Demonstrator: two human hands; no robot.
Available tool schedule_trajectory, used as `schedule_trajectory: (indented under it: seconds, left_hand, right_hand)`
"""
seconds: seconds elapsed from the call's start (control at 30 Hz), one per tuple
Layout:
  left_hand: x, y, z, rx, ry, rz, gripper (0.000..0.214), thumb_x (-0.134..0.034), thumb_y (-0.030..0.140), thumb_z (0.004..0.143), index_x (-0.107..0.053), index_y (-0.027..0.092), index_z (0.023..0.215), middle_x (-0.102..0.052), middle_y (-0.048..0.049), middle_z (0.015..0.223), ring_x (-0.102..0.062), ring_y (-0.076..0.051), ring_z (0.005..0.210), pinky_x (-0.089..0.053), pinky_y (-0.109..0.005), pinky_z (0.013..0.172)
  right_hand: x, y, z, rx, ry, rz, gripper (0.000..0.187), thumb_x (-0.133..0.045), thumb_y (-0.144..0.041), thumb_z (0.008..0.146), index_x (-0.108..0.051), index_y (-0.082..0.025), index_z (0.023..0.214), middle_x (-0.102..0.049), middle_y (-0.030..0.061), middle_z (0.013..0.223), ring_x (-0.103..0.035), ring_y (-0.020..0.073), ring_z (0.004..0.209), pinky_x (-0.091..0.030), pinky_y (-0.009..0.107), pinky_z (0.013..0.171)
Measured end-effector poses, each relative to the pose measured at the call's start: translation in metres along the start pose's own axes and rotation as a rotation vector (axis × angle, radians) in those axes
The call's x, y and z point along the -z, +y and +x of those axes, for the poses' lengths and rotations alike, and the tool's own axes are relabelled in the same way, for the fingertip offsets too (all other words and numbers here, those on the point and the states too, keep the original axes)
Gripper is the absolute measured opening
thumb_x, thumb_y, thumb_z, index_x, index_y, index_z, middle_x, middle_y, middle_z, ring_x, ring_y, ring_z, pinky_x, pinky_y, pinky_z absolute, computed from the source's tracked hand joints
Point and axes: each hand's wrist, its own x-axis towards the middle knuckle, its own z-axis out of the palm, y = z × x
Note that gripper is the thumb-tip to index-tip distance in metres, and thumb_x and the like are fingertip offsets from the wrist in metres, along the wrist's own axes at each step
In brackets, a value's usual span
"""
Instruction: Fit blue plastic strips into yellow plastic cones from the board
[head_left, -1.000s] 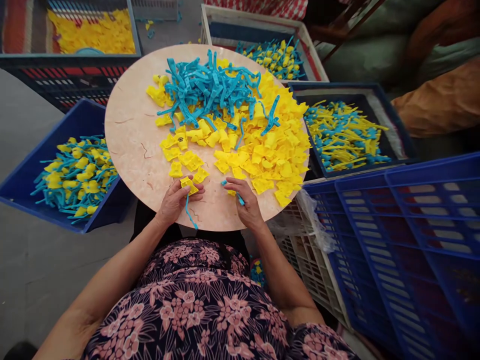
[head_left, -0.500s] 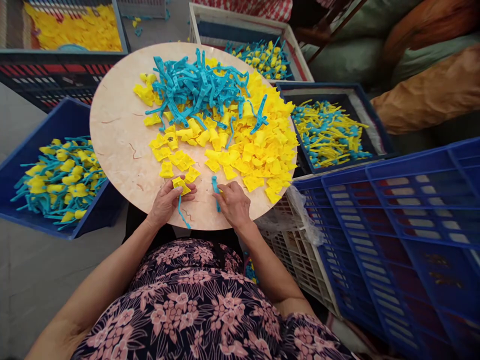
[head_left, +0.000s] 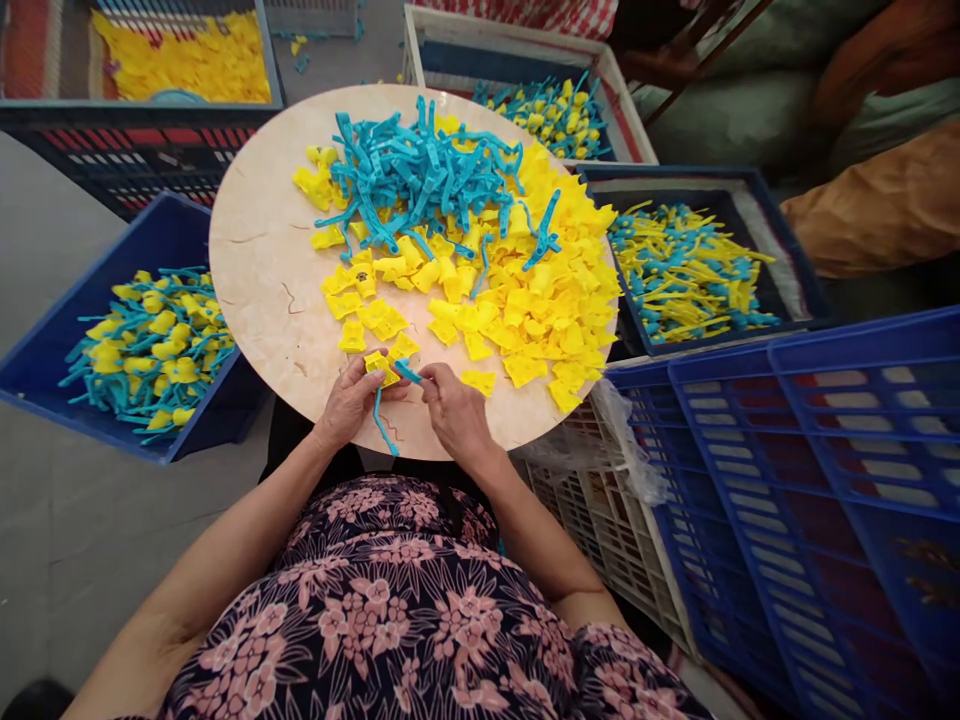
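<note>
Near the front edge of the round table (head_left: 255, 290), my left hand (head_left: 352, 397) is closed on a small yellow plastic piece (head_left: 379, 368). A thin blue strip (head_left: 384, 425) hangs from that piece over the table edge. My right hand (head_left: 456, 408) pinches a blue plastic piece (head_left: 407, 371), whose far end points left and lies close beside the yellow piece. Whether the two touch, I cannot tell. Just beyond my hands lie loose yellow pieces (head_left: 382, 319). A heap of blue pieces (head_left: 420, 170) sits at the back, and a large yellow heap (head_left: 555, 300) spreads along the right.
A blue crate (head_left: 180, 215) with joined blue-and-yellow pieces stands at left. Another crate (head_left: 274, 60) of yellow pieces is behind it. At right are a white-rimmed crate (head_left: 637, 130), a dark blue crate (head_left: 802, 270) and tall blue crates (head_left: 757, 400). Clear plastic film (head_left: 637, 470) hangs beside the table.
My right hand has moved left toward my left hand, and its blue piece has turned from upright to pointing left at the yellow piece. The whole view has shifted slightly.
</note>
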Motion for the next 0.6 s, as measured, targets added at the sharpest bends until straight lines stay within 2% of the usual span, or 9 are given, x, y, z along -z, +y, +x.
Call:
schedule_trajectory:
  seconds: [0.1,0.17,0.3,0.47,0.6]
  left_hand:
    - [0.000,-0.002,0.001,-0.015,0.007,-0.005,0.047,-0.076,0.032,0.073,-0.058,0.019,0.114,-0.073,-0.0061,0.100,-0.070,-0.028,0.104,-0.059,-0.044,0.086]
    - [0.001,-0.003,0.001,-0.026,0.012,-0.007,0.048,-0.077,0.033,0.072,-0.058,0.019,0.114,-0.073,-0.0055,0.100,-0.069,-0.027,0.106,-0.058,-0.044,0.089]
    - [-0.001,-0.004,0.001,-0.035,0.023,-0.012,0.051,-0.078,0.034,0.071,-0.056,0.020,0.115,-0.073,-0.0052,0.098,-0.069,-0.027,0.104,-0.058,-0.044,0.088]
    - [-0.003,-0.007,0.000,-0.062,0.052,0.001,0.047,-0.078,0.033,0.072,-0.057,0.020,0.112,-0.074,-0.0041,0.093,-0.071,-0.024,0.098,-0.058,-0.040,0.085]
    - [-0.006,-0.011,0.002,-0.084,0.095,0.020,0.039,-0.077,0.035,0.071,-0.062,0.018,0.103,-0.073,-0.0050,0.095,-0.070,-0.024,0.096,-0.057,-0.039,0.085]
  right_hand:
    - [-0.014,-0.005,0.000,0.123,-0.011,0.048,0.031,-0.037,-0.021,0.100,-0.059,-0.020,0.121,-0.069,0.0085,0.118,-0.064,0.0193,0.109,-0.049,0.029,0.088]
    - [-0.021,-0.004,0.002,0.151,-0.015,0.015,0.035,-0.035,-0.018,0.100,-0.058,-0.019,0.126,-0.067,0.0096,0.124,-0.061,0.0194,0.115,-0.049,0.029,0.092]
    - [-0.023,-0.005,0.002,0.096,-0.074,-0.145,0.037,-0.034,-0.019,0.101,-0.055,-0.016,0.132,-0.067,0.0118,0.120,-0.065,0.0205,0.104,-0.050,0.027,0.083]
    - [-0.021,-0.017,-0.003,0.024,-0.179,-0.357,0.036,-0.032,-0.018,0.101,-0.058,-0.015,0.126,-0.067,0.0122,0.108,-0.067,0.0195,0.089,-0.047,0.024,0.069]
    - [-0.025,-0.019,0.001,-0.025,-0.182,-0.383,0.034,-0.032,-0.019,0.102,-0.058,-0.018,0.122,-0.067,0.0110,0.106,-0.067,0.0188,0.086,-0.044,0.024,0.066]
